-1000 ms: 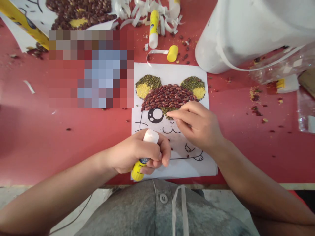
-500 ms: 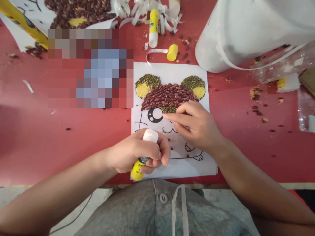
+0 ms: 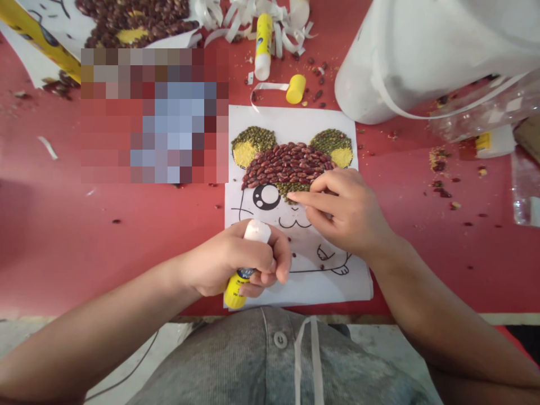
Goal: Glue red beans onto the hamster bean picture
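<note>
On the table lies a white sheet (image 3: 248, 261) printed with a cartoon animal. Dark red beans (image 3: 291, 163) cover its forehead, and green mung beans (image 3: 287, 191) fill a patch beside the eye. The ears carry mung beans and yellow grains (image 3: 245, 154). My left hand (image 3: 248, 256) is wrapped round an uncapped glue stick (image 3: 237, 293), white end up, over the lower left of the sheet. My right hand (image 3: 348, 211) rests over the drawing's right side, index finger stretched onto the green patch; its other fingers are partly bent and appear to hold nothing.
A white bucket (image 3: 379, 62) stands at the back right near clear plastic containers (image 3: 472, 115). Behind the sheet are another glue stick (image 3: 264, 48), a yellow cap (image 3: 296, 89) and paper strips (image 3: 236, 19). Another bean-covered sheet (image 3: 54, 28) lies back left. A blurred patch hides part of the table.
My right hand has shifted slightly right, its index fingertip moving from the eye's edge onto the mung beans, uncovering more of them. My left hand stays with the glue stick.
</note>
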Demonstrator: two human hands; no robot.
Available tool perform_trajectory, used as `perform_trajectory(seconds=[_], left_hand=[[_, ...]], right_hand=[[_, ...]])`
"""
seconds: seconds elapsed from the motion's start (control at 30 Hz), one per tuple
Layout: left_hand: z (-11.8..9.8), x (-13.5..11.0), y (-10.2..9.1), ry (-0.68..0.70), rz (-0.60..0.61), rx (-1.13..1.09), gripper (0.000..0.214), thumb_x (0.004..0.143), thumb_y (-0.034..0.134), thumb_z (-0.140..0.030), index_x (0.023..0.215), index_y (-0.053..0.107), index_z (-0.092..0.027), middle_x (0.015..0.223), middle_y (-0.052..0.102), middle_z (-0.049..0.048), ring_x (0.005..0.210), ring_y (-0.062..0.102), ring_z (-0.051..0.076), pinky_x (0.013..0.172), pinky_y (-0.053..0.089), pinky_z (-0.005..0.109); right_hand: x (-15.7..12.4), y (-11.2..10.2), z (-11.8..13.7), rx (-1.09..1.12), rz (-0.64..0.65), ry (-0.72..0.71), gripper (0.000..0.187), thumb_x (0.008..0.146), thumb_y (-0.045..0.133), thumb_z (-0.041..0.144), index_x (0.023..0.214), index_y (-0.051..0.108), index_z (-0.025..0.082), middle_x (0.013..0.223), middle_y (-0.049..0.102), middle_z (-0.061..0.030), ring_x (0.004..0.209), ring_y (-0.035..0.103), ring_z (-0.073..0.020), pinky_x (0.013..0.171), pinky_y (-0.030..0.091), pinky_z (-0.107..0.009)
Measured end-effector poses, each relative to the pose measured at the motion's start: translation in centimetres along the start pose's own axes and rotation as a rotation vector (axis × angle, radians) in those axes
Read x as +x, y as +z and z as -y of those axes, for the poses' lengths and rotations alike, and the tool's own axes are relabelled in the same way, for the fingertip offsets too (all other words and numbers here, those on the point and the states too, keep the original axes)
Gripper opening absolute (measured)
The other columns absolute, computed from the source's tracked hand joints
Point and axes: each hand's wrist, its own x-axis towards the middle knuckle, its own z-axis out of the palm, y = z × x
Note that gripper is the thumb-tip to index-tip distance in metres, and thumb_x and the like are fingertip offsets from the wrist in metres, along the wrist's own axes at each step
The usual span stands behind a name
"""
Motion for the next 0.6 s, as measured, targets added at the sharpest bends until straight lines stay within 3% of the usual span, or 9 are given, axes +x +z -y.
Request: perform_trajectory(seconds=[0.3,0.6], left_hand=[[0.14,0.14,-0.15,0.012,0.032,-0.004,0.01,0.049,0.054,-0.009,0.053,0.064,-0.009,0.043,0.048,-0.0005,0.033,0.037,0.003,0.028,0.028,0.012],[0.01,0.1,-0.27,0.008,0.046,-0.014,0.01,0.05,0.055,-0.009,0.054,0.064,-0.009,0.043,0.048,-0.0008,0.033,0.037,0.003,0.029,0.029,0.012]], right_hand=[[0.11,0.19,0.44,0.112,0.065,0.0,0.027,0.085,0.048,0.012,0.095,0.071,0.024,0.071,0.057,-0.0014,0.068,0.05,-0.0138,0.067,0.04,-0.032],[-0.09,0.1,0.07,0.026,0.065,0.013,0.026,0.083,0.05,0.012,0.09,0.071,0.025,0.07,0.054,-0.0009,0.067,0.047,-0.0138,0.07,0.039,-0.033]])
